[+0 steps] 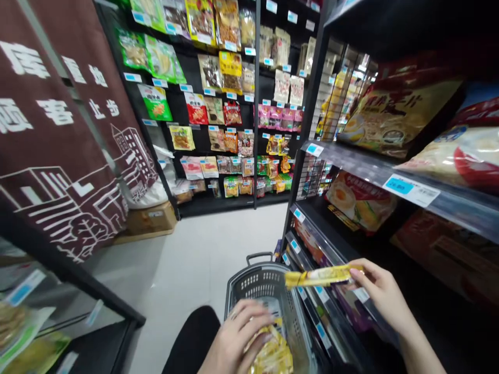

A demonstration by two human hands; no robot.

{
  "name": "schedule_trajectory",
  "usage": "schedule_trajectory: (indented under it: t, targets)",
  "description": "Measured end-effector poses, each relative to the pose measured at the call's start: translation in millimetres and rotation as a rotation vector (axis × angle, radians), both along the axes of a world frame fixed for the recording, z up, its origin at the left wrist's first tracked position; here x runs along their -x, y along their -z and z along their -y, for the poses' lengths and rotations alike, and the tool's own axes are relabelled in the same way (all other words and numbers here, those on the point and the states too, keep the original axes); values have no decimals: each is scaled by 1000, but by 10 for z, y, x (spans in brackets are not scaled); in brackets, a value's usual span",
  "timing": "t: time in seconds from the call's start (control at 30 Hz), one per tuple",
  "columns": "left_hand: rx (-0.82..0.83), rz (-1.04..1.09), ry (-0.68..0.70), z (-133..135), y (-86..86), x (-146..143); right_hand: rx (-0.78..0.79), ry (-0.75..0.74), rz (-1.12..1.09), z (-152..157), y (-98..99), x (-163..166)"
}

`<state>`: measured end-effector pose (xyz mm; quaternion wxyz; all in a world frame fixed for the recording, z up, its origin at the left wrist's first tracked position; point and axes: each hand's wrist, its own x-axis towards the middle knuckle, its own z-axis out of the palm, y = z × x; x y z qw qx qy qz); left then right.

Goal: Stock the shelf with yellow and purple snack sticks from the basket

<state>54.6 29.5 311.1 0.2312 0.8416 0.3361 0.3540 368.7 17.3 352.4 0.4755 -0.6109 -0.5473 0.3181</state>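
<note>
My right hand [380,293] pinches one end of a long yellow snack packet [317,276], held level in front of the lower shelves on the right. My left hand [237,337] reaches down into a grey plastic shopping basket [255,283] on the floor, its fingers curled over a pile of yellow packets [273,356] inside it. The basket stands right against the shelf unit's foot.
Black shelving [351,161] with large food bags and blue price tags fills the right. A back wall rack [218,104] carries several hanging snack bags. A dark red curtain with white characters [58,130] hangs at left above a cardboard box [150,218]. White floor lies between.
</note>
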Motion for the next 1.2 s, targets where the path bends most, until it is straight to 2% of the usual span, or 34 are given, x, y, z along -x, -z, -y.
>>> schedule_trajectory:
  t: [0.03,0.1,0.17,0.23,0.33,0.5,0.6,0.73,0.83,0.97,1.1,1.2]
  targets:
    - [-42,-21,84,-21,-147,-135,38,-29,-25,140,-17,151]
    - [-12,-80,267,-45,-366,-375,89,-63,-70,361,-2,380]
    - [88,-117,362,-31,-438,-539,124,-63,-104,512,58,499]
    - [151,-131,373,20,-382,-616,154,-63,-125,609,131,526]
    - [123,-143,359,109,-213,-635,176,-104,-117,693,216,506]
    - [-137,-270,330,174,-75,-678,177,-17,-78,732,339,578]
    - [-300,-407,262,194,-52,-717,193,-43,-40,735,431,665]
    - [-363,-450,232,231,-10,-700,176,18,-125,760,492,759]
    - [-269,-453,211,247,10,-652,204,52,-187,771,518,775]
    - [-84,-473,210,247,42,-618,289,-55,-122,755,611,776]
    - [42,-491,162,236,143,-646,232,-17,-12,744,729,861]
    - [172,-486,228,217,215,-634,240,2,-87,751,804,904]
